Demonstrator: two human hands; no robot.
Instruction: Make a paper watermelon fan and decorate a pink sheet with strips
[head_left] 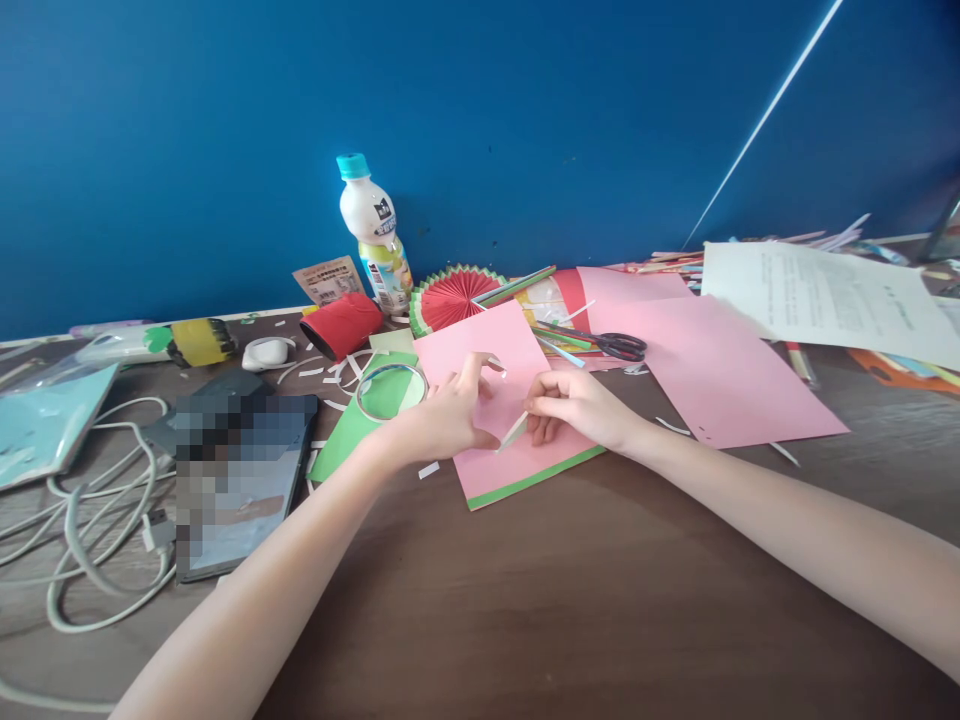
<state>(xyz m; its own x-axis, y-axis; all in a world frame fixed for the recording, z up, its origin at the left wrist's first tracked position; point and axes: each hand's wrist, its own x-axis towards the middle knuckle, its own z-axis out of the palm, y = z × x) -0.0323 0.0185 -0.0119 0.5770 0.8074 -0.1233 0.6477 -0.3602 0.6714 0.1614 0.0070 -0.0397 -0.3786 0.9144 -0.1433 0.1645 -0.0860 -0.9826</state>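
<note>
A pink sheet of paper (pixel 499 335) with a green strip (pixel 536 478) along its near edge lies in front of me. My left hand (pixel 450 408) is over its left part, thumb and fingers curved and apart. A small pale glint shows by its fingertips; I cannot make out what it is. Over the right part of the sheet, my right hand (pixel 564 408) is closed, pinching a narrow white strip (pixel 514 432) that slants down toward my left thumb. Beside my left wrist, a clear tape roll (pixel 369 408) rests on green paper (pixel 349 440).
Scissors (pixel 621 346) and more pink paper (pixel 739 375) lie to the right, with a printed sheet (pixel 817 295) behind. A bottle (pixel 377 225), a red-and-green paper fan (pixel 457 300) and a red tube (pixel 343 325) are at the back. At left are a tablet (pixel 251 490) and cables (pixel 79 540).
</note>
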